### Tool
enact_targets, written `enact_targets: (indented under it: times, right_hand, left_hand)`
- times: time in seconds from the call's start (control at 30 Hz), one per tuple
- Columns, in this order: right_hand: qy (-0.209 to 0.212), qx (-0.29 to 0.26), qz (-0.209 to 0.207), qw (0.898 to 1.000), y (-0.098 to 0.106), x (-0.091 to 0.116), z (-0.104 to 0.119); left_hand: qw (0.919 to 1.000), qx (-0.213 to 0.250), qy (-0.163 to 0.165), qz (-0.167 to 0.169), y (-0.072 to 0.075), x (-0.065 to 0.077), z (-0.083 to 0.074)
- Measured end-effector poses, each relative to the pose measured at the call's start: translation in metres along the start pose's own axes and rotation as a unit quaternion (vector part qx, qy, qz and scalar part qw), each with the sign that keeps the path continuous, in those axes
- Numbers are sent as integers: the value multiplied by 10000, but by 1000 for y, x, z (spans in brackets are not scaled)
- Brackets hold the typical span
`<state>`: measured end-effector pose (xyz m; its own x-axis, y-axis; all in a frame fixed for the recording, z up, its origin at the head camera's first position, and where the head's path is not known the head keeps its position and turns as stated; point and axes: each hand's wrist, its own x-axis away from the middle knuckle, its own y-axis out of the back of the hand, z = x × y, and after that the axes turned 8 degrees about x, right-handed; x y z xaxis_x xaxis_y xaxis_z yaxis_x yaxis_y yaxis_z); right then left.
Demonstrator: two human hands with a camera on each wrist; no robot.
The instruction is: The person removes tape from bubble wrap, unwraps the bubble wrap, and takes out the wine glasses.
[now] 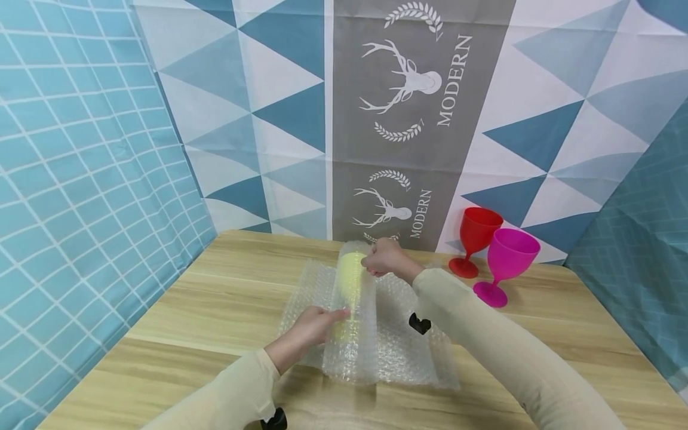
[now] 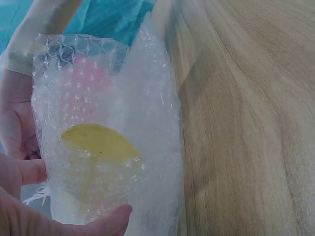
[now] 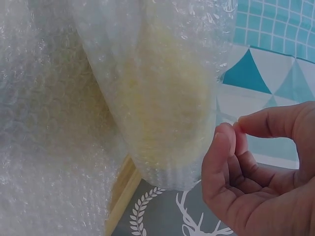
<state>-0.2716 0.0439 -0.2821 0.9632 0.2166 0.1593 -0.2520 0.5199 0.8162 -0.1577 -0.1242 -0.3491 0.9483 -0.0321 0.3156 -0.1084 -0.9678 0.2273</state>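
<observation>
A yellow goblet lies wrapped in a roll of clear bubble wrap on the wooden table; its bowl points to the back and shows blurred through the layers. Low on the roll, my left hand grips the wrapped goblet, thumb across the top in the left wrist view. At the far end, the curled fingers of my right hand pinch the roll's right edge. The right wrist view has that hand's thumb and fingertips together beside the bubble wrap; the exact contact is hard to see.
Two goblets, one red and one magenta, stand at the back right, beyond my right sleeve. A patterned cloth hangs behind the wooden table, with a blue gridded cloth on the left.
</observation>
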Motion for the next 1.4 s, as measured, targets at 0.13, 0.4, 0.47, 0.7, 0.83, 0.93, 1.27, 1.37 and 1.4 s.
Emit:
enact_targets:
  times: [0.13,0.4,0.47,0.7,0.83,0.93,1.27,1.37,1.4]
  right_hand:
    - [-6,-60,-100,9999,0,0,-1]
    - [-28,-275,-148,9995,2,0,-2]
    - [-30,-338,-145,9993,4,0,-3]
    - [-78,-366,-256,9990,11,4,-6]
    - [-44,-484,-264,9985,13,6,-8]
    - [60,-470,-271,9985,15,10,-12]
    - [-51,-558,-153,9983,25,20,-44]
    - [-241,-672,-24,9974,27,20,-57]
    - [-313,-717,2,9969,27,20,-62]
  left_hand:
    - [10000,-26,-20,-38,1,0,1]
    - [10000,70,-23,-10,1,-1,1]
    - [9999,153,-41,20,1,-1,1]
    - [9993,375,15,54,1,-2,-4]
    - [9988,454,37,155,0,-3,-4]
    - [9987,483,17,176,0,-3,-3]
    - [9995,198,-3,265,5,-3,2]
    - [9993,207,-28,302,6,-2,3]
    - [9993,203,-24,303,6,-2,3]
